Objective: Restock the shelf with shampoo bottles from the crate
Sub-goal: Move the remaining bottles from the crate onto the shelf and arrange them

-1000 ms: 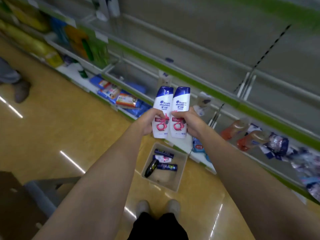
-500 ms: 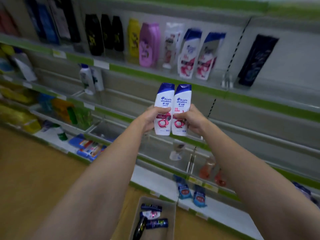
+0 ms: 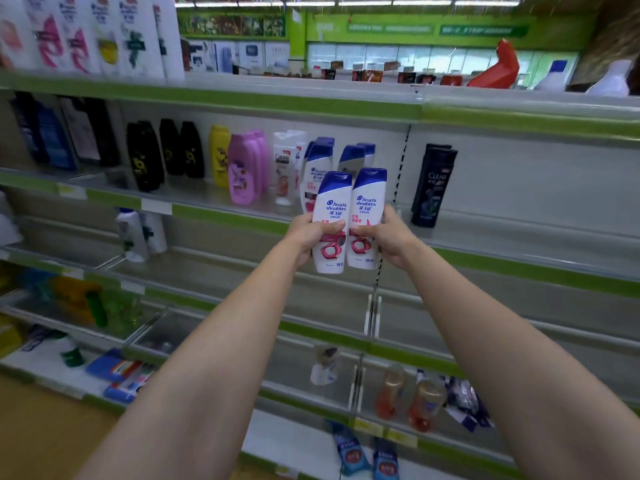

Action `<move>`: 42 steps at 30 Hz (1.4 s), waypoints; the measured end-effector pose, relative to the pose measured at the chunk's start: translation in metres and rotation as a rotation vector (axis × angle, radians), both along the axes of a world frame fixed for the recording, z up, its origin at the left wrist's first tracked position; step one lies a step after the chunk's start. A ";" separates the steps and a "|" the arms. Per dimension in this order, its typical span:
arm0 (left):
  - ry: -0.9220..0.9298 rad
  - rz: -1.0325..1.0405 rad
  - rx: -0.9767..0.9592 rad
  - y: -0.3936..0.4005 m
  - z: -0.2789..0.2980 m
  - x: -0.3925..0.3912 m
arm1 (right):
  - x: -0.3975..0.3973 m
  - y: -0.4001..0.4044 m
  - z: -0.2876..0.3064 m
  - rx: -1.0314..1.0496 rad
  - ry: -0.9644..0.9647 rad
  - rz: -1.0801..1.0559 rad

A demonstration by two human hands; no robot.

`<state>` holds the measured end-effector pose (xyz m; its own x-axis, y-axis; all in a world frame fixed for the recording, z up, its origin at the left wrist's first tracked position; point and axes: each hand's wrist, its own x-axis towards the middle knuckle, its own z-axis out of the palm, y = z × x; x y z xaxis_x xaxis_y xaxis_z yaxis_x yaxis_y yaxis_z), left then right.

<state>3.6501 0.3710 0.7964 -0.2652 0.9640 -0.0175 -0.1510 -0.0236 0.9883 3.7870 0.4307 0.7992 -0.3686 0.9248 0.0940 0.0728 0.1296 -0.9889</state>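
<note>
Fingers [image 3: 304,249] of the left hand [image 3: 308,237] grasped one Head & Shoulders bottle [image 3: 330,223]; the right hand [image 3: 389,239] grasped a second [image 3: 366,216]. The two were held upright, labels outward, side by side and touching, probably for shelving together on the shelf [image 3: 502,226] in front of matching bottles [image 3: 317,168], at least four of them. The crate was out of view.

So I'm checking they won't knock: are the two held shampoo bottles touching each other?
Touching. The head view shows the left bottle and right bottle pressed side by side, with no gap between them.
</note>
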 end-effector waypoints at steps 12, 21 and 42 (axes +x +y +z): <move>0.049 0.131 0.028 0.068 0.023 0.005 | 0.006 0.085 0.034 0.104 -0.007 -0.090; 0.110 0.135 -0.050 0.087 0.009 -0.001 | -0.008 0.110 0.009 0.048 -0.078 -0.148; 0.134 -0.011 0.081 0.081 0.026 0.032 | 0.035 0.073 0.032 0.021 -0.340 0.014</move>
<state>3.6818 0.4524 0.8220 -0.2490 0.9638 0.0956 -0.0188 -0.1035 0.9945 3.8222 0.5036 0.8309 -0.3949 0.9185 -0.0180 0.3963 0.1527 -0.9053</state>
